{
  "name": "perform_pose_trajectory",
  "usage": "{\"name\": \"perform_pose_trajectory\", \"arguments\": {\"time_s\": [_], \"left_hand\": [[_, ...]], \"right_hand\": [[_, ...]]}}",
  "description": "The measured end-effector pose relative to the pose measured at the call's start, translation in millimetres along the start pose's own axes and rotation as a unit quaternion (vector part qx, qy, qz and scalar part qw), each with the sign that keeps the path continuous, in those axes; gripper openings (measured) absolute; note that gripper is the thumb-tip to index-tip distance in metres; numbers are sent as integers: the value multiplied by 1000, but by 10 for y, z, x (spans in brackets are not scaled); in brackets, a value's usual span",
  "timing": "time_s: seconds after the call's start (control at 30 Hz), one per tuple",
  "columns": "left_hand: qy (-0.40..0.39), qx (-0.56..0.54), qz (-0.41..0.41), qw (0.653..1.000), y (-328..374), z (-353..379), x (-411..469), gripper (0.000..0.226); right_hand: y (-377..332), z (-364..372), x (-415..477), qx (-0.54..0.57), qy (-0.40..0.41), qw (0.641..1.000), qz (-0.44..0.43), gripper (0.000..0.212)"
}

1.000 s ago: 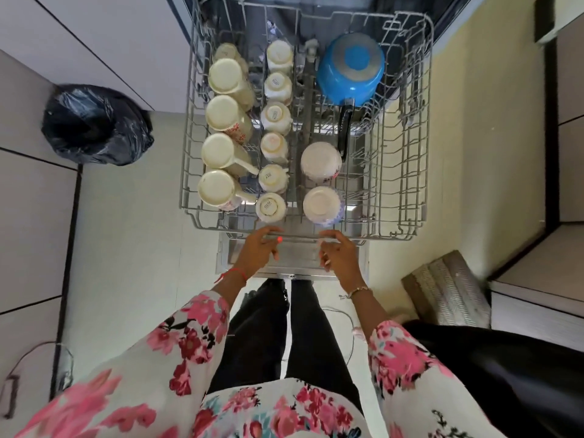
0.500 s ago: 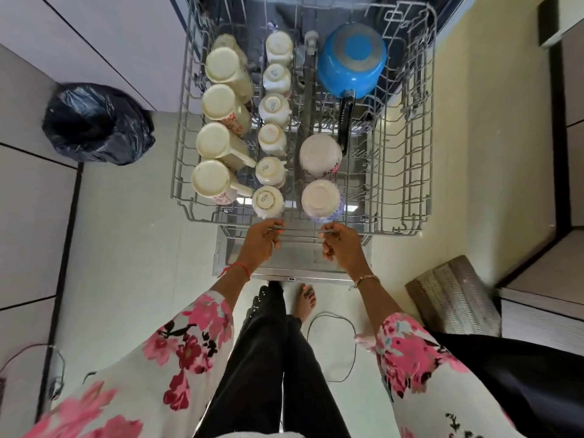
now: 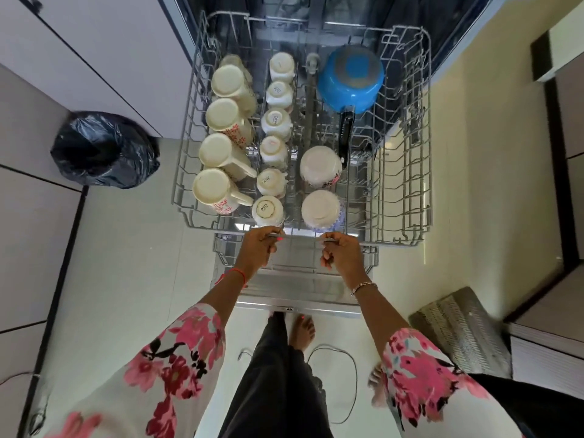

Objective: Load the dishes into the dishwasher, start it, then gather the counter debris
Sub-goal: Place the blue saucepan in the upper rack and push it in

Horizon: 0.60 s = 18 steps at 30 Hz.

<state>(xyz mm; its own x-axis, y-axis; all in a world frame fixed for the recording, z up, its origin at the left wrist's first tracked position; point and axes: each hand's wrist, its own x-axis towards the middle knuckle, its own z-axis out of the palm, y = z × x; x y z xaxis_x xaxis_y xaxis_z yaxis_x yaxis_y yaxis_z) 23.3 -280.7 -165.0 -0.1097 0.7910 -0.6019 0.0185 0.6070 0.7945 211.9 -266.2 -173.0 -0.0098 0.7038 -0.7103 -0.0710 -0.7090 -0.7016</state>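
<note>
While gripping the front edge of the upper rack [image 3: 395, 242] in left hand [image 3: 257, 248] and right hand [image 3: 341, 252], have pushed it, full of upturned cups [image 3: 221, 115] and a blue saucepan [image 3: 350, 80], further into the dishwasher [image 3: 448, 26], suggesting loading done

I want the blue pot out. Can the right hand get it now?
Probably, once it lets go: the right hand grips the rack by its front rim; the pot sits uncovered at the back, handle pointing toward the hand.
</note>
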Motion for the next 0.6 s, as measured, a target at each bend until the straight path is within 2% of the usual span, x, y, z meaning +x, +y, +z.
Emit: {"name": "perform_pose_trajectory", "arguments": {"time_s": [0.23, 0.47, 0.6], "left_hand": [[11, 32, 36, 999, 464, 8, 718, 29], [5, -54, 22, 998, 1056, 68, 1393, 26], [1, -124, -3, 992, 1322, 97, 1771, 24]], "right_hand": [[-625, 93, 617, -14, 5, 1000, -21, 29], [-1224, 185, 1256, 2, 13, 1000, -22, 30], [-1554, 211, 1538, -3, 12, 999, -37, 22]]}}
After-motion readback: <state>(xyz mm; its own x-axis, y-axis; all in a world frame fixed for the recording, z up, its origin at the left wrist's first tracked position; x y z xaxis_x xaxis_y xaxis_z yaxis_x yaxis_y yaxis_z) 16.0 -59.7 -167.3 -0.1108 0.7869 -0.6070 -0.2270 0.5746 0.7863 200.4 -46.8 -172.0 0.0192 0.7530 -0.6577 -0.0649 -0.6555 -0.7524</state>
